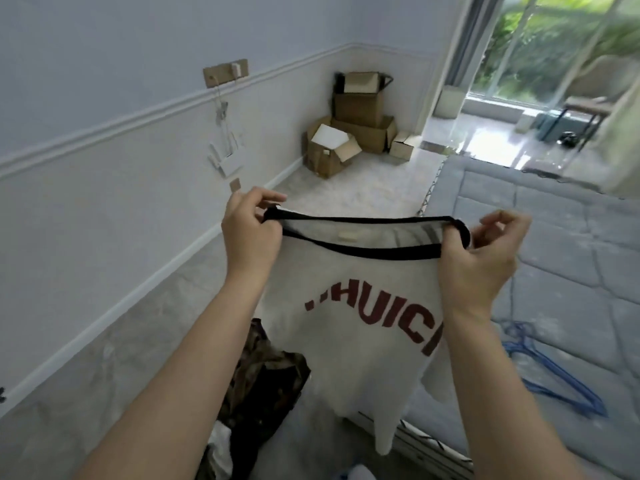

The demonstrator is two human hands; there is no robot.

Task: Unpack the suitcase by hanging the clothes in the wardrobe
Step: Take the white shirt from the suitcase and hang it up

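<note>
A white T-shirt (pixel 360 344) with a black collar and dark red letters hangs in the air in front of me. My left hand (pixel 251 233) pinches the left end of the collar. At the collar's right end, my right hand (pixel 481 258) grips the cloth, and the neck opening is stretched wide between the two. Below the shirt lies a pile of camouflage and white clothes (pixel 263 389). Blue hangers (pixel 554 372) lie on the mattress to the right. No wardrobe or suitcase shell is visible.
A grey quilted mattress (pixel 554 237) fills the right side. Cardboard boxes (pixel 349 129) are stacked in the far corner by the wall. A glass door (pixel 554 46) with a chair (pixel 581 112) beside it stands at the back right. The marble floor (pixel 145 327) runs along the left wall.
</note>
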